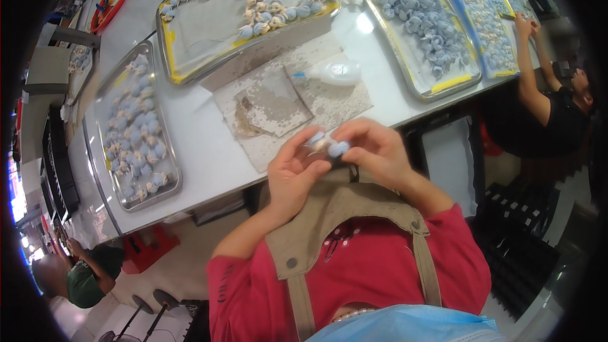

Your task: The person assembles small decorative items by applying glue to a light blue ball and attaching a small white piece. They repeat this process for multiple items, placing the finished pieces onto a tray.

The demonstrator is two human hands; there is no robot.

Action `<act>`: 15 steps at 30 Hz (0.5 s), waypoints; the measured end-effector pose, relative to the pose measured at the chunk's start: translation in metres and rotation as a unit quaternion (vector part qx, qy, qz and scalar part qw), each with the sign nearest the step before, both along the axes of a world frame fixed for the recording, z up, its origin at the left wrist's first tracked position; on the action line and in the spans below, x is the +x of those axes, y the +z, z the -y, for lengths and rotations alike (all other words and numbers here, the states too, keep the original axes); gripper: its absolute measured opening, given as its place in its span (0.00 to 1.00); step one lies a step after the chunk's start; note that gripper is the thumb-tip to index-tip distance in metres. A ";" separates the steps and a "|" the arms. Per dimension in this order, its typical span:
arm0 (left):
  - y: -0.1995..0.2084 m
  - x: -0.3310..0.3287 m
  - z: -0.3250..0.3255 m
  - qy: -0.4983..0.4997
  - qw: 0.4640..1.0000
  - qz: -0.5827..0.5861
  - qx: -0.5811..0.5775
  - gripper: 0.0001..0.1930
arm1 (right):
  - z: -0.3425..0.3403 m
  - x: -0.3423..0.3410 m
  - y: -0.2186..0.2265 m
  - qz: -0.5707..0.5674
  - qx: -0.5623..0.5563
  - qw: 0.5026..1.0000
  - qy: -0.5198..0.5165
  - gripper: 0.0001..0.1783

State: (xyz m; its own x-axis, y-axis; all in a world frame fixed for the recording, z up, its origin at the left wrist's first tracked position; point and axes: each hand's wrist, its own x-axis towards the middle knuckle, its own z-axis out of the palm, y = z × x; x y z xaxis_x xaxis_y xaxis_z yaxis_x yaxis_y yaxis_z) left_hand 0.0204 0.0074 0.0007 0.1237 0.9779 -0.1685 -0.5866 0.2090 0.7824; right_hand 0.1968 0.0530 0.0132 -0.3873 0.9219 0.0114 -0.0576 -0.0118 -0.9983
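Note:
In front of my chest, at the table's near edge, both hands pinch a small blue-and-cream figure part (340, 148). My left hand (294, 171) has thumb and fingertips closed on its pale left side. My right hand (377, 152) grips the other side, with a rounded blue end showing between the fingers. Fingers and some blur hide the part's exact shape. Just beyond the hands lies a stained cardboard sheet (326, 104) with a worn brownish patch. On it a white squeeze bottle (339, 72) with a thin blue tip rests on its side, touched by neither hand.
A metal tray (178, 183) of blue-and-cream pieces stands left. Another tray (166, 57) at the back holds similar figures. A third tray (437, 94) on the right holds grey-blue shell-like parts. Beside it lies a blue-edged tray (516, 73). Other people (538, 98) work at both sides.

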 end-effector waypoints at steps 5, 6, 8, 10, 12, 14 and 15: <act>-0.001 -0.005 0.003 0.009 0.998 -0.037 0.041 0.24 | 0.005 -0.020 -0.004 0.072 0.108 0.991 -0.028 0.12; -0.001 -0.005 0.002 0.011 0.998 -0.047 0.040 0.23 | 0.008 -0.021 -0.004 0.085 0.099 0.991 -0.040 0.12; -0.005 -0.008 0.002 0.005 0.997 -0.073 0.038 0.22 | 0.009 -0.024 -0.003 0.112 0.141 0.981 -0.064 0.12; -0.005 -0.007 0.003 0.011 0.996 -0.082 0.039 0.21 | 0.009 -0.025 -0.001 0.142 0.242 0.956 -0.087 0.13; -0.002 -0.004 0.004 0.031 0.996 -0.076 0.040 0.20 | 0.005 -0.024 0.000 0.189 0.335 0.919 -0.087 0.13; -0.002 -0.006 0.003 0.019 0.994 -0.098 0.051 0.20 | 0.005 -0.022 0.002 0.232 0.397 0.884 -0.088 0.14; -0.002 -0.006 0.003 0.013 0.992 -0.109 0.056 0.19 | 0.005 -0.021 0.004 0.252 0.414 0.870 -0.090 0.14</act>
State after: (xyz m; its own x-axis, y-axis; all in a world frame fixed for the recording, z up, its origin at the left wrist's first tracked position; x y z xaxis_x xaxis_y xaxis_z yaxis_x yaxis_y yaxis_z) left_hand 0.0140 0.0045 -0.0011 0.0708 0.9945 -0.0778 -0.4044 0.0999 0.9091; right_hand 0.1754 0.0483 0.0174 -0.3860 0.7250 0.5705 0.4630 0.6871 -0.5599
